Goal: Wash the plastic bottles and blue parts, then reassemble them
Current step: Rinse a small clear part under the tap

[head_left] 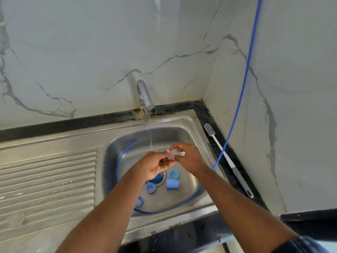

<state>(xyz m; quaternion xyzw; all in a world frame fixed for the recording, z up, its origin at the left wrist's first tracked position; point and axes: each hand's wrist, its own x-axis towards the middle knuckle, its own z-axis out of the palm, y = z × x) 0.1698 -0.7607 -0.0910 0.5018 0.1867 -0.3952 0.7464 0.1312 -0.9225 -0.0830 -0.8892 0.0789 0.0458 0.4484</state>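
Note:
Both my hands are over the steel sink basin, just under the running tap. My right hand pinches a small clear plastic part. My left hand also has fingertips on it from the left, palm turned up. Below the hands, several blue parts lie on the basin floor: a ring, a short cylinder, a second ring and a third ring near the front wall. The drain is partly hidden by my left hand.
A thin blue hose comes down the right wall and loops round inside the basin. A white bottle brush with a grey head lies on the black counter strip to the right. The ribbed drainboard lies to the left.

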